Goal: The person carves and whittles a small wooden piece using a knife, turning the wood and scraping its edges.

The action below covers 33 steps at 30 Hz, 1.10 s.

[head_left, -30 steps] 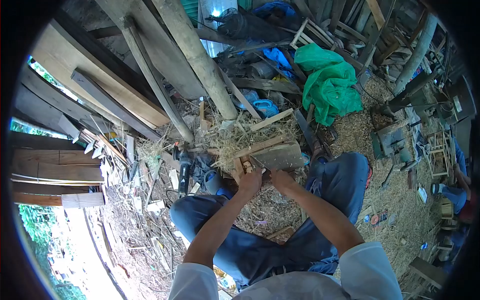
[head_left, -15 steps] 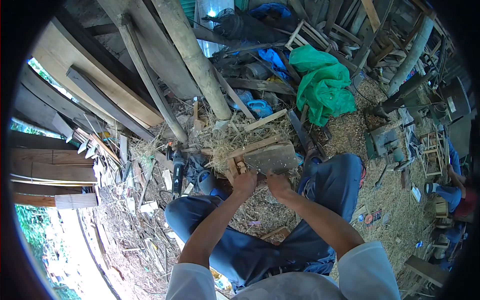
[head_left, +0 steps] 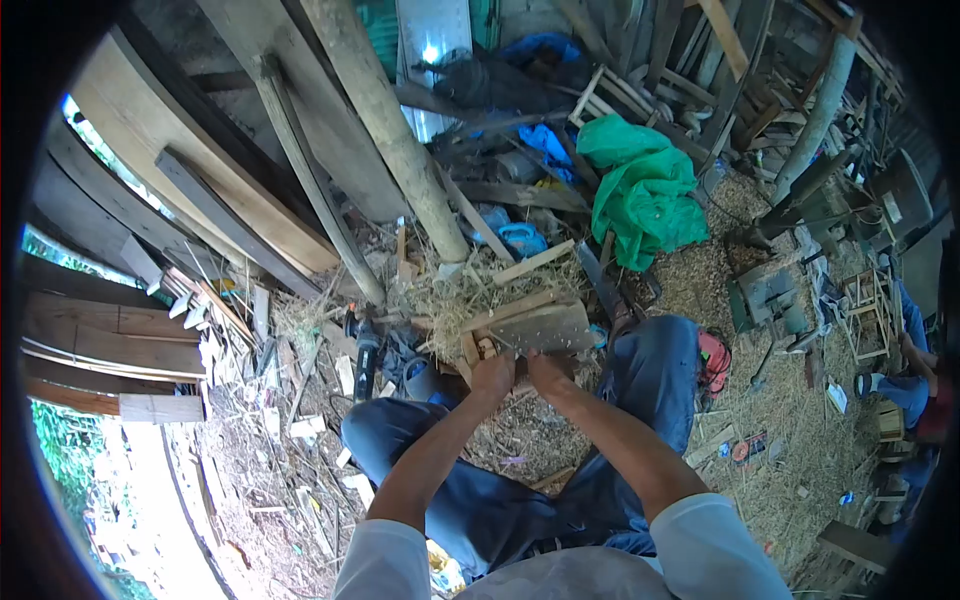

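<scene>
Between my bent knees, my left hand (head_left: 493, 375) is closed at the near edge of a small wooden piece (head_left: 487, 347). Close to its right is my right hand (head_left: 545, 371), also closed, by the near edge of a flat grey-brown board (head_left: 545, 328). What the fingers of either hand grip is too small to make out. A light wooden strip (head_left: 512, 309) lies along the board's far side, with straw (head_left: 450, 305) beyond it.
A black power tool (head_left: 366, 362) lies left of my knee. A green plastic sheet (head_left: 645, 195) is at the back right. A round post (head_left: 395, 130) rises ahead. A red object (head_left: 713, 362) sits beside my right knee. Another person (head_left: 908, 388) is at the far right.
My hands have come closer together at the board's near edge. My right knee has shifted left, showing more of the red object. The view has moved slightly.
</scene>
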Motion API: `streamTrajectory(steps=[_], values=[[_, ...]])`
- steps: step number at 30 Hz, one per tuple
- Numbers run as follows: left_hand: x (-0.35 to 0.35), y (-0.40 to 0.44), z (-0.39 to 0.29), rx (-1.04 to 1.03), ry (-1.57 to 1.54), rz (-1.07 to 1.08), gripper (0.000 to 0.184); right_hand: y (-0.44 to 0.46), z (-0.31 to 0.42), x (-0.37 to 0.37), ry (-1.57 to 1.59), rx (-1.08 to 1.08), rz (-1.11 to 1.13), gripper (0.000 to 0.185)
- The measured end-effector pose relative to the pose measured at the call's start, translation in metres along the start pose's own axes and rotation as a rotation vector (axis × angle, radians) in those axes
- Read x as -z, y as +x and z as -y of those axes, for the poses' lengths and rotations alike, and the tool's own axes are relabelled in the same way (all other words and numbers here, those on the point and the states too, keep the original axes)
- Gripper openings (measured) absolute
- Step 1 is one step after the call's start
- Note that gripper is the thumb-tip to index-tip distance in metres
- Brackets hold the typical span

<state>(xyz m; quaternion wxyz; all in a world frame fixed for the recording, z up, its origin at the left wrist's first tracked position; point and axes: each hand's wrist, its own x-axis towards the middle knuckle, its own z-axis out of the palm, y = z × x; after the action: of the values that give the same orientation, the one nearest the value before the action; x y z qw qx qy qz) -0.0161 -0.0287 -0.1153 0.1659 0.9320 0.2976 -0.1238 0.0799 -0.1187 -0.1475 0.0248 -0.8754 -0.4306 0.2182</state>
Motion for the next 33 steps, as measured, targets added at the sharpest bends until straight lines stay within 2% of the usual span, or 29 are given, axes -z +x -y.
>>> streamTrajectory(steps=[1,3,5,7,9,13,15,19,21,24,28,29,31,33], values=[[-0.004,-0.003,0.002,-0.023,-0.016,-0.017,0.019,0.001,0.0,-0.001,-0.062,0.015,-0.09,0.038],[-0.007,-0.001,0.008,-0.037,-0.035,-0.031,0.019,0.001,-0.002,-0.008,-0.069,0.113,0.137,0.023],[-0.007,0.001,0.014,-0.089,0.036,0.077,0.02,-0.016,0.008,0.026,-0.105,0.108,0.196,0.021],[-0.011,0.002,0.016,-0.091,0.018,0.058,0.021,-0.024,0.007,0.049,-0.161,0.095,0.264,0.021],[-0.009,0.002,0.015,-0.086,0.005,0.041,0.021,-0.024,0.007,0.052,0.03,0.077,0.261,0.018],[0.0,0.007,0.009,-0.076,-0.002,0.032,0.023,-0.014,0.002,0.032,0.032,0.025,0.176,0.019],[0.007,0.01,0.007,-0.104,0.019,0.009,0.023,-0.009,0.002,0.02,0.151,-0.121,0.079,0.021],[0.016,0.009,-0.003,-0.065,0.104,0.065,0.022,-0.004,0.004,0.017,-0.018,-0.013,0.041,0.024],[0.016,0.007,-0.003,-0.026,0.107,0.057,0.021,-0.005,0.006,0.03,0.02,-0.07,0.253,0.024],[0.019,0.009,-0.008,-0.087,0.176,-0.005,0.02,0.004,-0.011,0.004,0.056,-0.007,0.258,0.026],[0.012,0.002,-0.005,-0.084,0.227,0.095,0.02,-0.016,-0.006,0.022,0.034,0.082,0.167,0.029],[0.008,0.005,0.0,-0.085,0.23,0.144,0.021,-0.016,-0.002,0.032,0.005,0.07,0.281,0.031],[-0.005,0.01,0.01,-0.081,0.162,0.112,0.022,-0.013,-0.005,0.026,-0.029,0.055,0.391,0.033],[-0.004,0.014,0.015,-0.067,0.081,0.085,0.025,-0.006,-0.016,0.008,0.237,0.017,0.287,0.035]])
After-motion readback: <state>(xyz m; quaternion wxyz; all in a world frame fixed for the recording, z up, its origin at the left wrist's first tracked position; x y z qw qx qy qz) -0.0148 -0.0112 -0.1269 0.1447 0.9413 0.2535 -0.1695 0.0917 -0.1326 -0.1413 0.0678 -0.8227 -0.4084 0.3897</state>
